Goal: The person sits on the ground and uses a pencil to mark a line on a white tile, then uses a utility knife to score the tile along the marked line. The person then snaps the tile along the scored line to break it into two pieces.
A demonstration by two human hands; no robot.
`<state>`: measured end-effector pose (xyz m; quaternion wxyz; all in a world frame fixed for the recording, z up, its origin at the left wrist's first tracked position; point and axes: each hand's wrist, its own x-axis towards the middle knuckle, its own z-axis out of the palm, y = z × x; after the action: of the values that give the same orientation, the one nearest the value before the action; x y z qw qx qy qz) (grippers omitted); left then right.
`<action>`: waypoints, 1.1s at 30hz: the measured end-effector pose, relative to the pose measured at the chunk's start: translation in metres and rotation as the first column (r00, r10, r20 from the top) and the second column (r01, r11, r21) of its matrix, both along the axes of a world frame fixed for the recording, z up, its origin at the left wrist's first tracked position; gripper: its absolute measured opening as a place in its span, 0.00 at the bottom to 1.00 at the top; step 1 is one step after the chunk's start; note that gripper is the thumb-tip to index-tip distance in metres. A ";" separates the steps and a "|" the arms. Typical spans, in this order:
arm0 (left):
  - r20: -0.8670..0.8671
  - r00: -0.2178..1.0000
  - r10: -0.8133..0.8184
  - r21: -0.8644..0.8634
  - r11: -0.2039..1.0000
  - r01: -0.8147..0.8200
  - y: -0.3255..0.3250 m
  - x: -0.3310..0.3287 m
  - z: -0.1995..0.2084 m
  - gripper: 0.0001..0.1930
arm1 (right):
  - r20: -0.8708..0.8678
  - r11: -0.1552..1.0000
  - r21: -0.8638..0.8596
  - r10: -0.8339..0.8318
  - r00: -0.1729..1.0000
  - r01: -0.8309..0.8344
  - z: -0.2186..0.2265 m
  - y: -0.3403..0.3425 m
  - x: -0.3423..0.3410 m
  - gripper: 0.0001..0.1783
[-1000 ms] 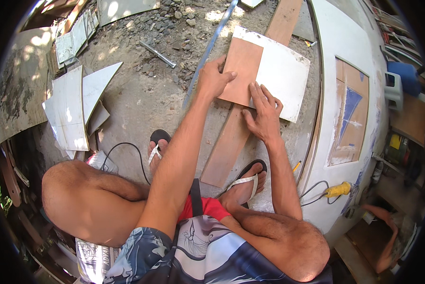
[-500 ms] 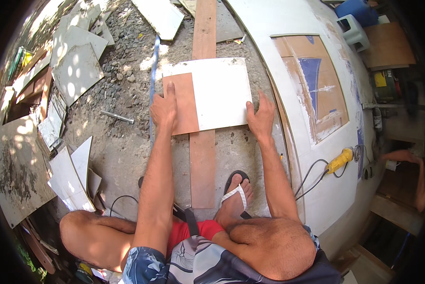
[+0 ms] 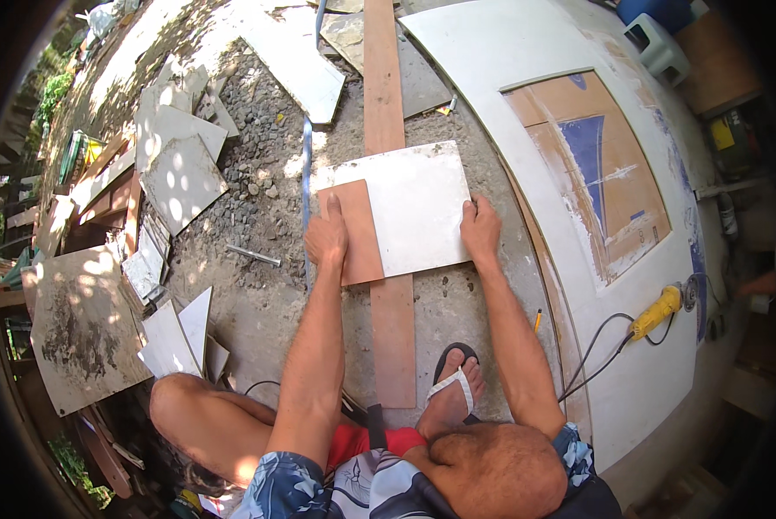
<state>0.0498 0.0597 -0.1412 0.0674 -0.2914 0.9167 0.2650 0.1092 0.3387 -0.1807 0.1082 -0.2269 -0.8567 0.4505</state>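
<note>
A white rectangular board [image 3: 423, 208] lies across a long reddish-brown plank [image 3: 392, 346] on the ground in front of me. Over its left part sits a smaller reddish-brown panel [image 3: 359, 225], roughly lined up with the left edge. My left hand [image 3: 326, 238] grips the left side of both pieces, thumb pressed on top of the brown panel and fingers underneath or at the edge, partly hidden. At the opposite edge my right hand [image 3: 481, 229] is closed on the white board, its thumb on the upper face.
To my right lies a large white panel [image 3: 630, 346] with a brown-and-blue patch. On it rests a yellow angle grinder [image 3: 658, 313] with a black cord. Broken white sheets [image 3: 180, 169], gravel [image 3: 250, 151] and a metal tube [image 3: 254, 255] lie to the left. A pencil-like stick [image 3: 538, 321] is near my right forearm.
My right hand, earlier with fingers spread at the white board's right edge, has closed on that edge. My left hand keeps its grip. The whole view has shifted.
</note>
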 end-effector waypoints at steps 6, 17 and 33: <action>0.038 0.999 0.017 0.049 0.999 -0.019 0.003 0.005 0.005 0.51 | -0.066 0.997 0.001 -0.078 0.995 0.078 -0.002 -0.004 0.014 0.18; -0.022 0.999 -0.045 0.083 0.995 0.047 0.021 0.050 0.000 0.53 | -0.041 0.973 -0.002 -0.230 0.972 0.230 -0.010 0.002 0.087 0.18; -0.120 0.980 -0.159 -0.142 0.980 0.142 0.017 0.049 0.016 0.38 | -0.078 0.872 0.486 0.104 0.991 -0.053 0.031 -0.029 0.100 0.32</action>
<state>0.0985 0.0771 -0.1248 0.0078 -0.2069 0.9541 0.2162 0.2087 0.3093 -0.1499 0.1865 -0.1344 -0.9438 0.2374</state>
